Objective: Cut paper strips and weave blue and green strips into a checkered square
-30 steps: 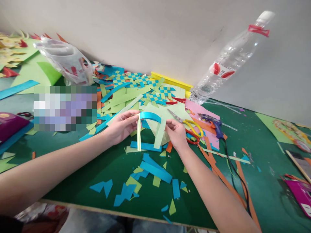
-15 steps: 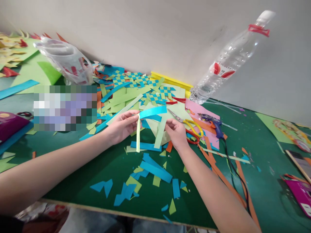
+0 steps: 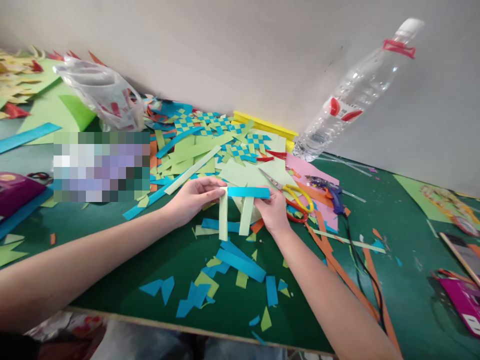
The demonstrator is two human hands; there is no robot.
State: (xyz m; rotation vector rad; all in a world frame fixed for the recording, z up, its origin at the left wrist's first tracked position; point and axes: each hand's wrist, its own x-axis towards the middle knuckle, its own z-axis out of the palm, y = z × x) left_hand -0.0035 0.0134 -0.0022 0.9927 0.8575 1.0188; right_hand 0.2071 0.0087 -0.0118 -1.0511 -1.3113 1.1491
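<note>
Between both hands, above the green table, a blue paper strip (image 3: 248, 192) lies level. My left hand (image 3: 193, 200) pinches its left end, where a pale green paper strip (image 3: 223, 217) hangs down. Another pale green strip (image 3: 246, 217) hangs near the middle, partly behind the blue one. My right hand (image 3: 273, 209) is closed at the right end, its fingertips partly covered by the blue strip. Just beyond the right hand lie scissors (image 3: 294, 195) with yellow and red handles. Blue and green woven paper pieces (image 3: 240, 150) lie behind the hands.
A clear plastic bottle (image 3: 348, 95) leans by the wall. A glue gun (image 3: 330, 192) with a black cord lies at right, beside orange strips (image 3: 369, 270). A bagged cup (image 3: 103, 95) stands at back left. Paper scraps (image 3: 240, 262) are scattered near the table's front edge (image 3: 187, 327).
The blue strip, curved and higher before, is now straight and lower, facing me. My left hand has shifted slightly right and down, and the right hand has moved under the strip's end.
</note>
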